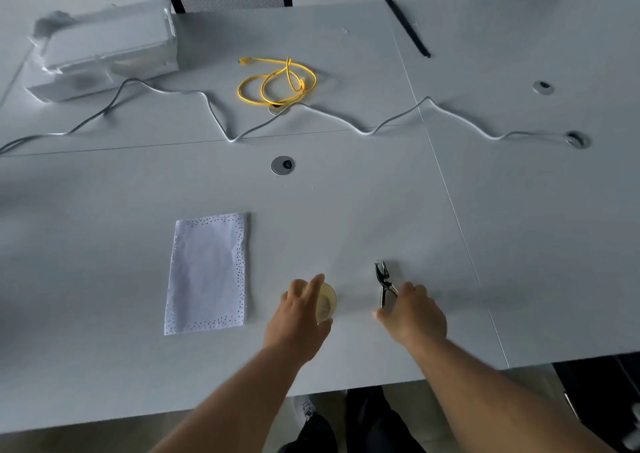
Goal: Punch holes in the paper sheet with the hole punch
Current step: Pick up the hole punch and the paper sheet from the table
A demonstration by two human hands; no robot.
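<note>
A white paper sheet (pixel 207 272) lies flat on the table, left of my hands, with many small holes along its top, right and bottom edges. The metal plier-type hole punch (pixel 383 284) lies on the table, jaws pointing away from me. My right hand (pixel 412 314) covers its handle ends, with fingers and thumb curled around them. My left hand (pixel 298 310) grips a small yellowish round cup (pixel 327 303) that holds paper dots. The cup stands between the sheet and the punch.
On the white table (pixel 346 217), a yellow coiled cable (pixel 277 82) lies far behind. A white cord (pixel 221 127) runs across the table from a white device (pixel 104 51) at the back left. Round cable grommets (pixel 283 165) sit in the tabletop. The front edge is near my forearms.
</note>
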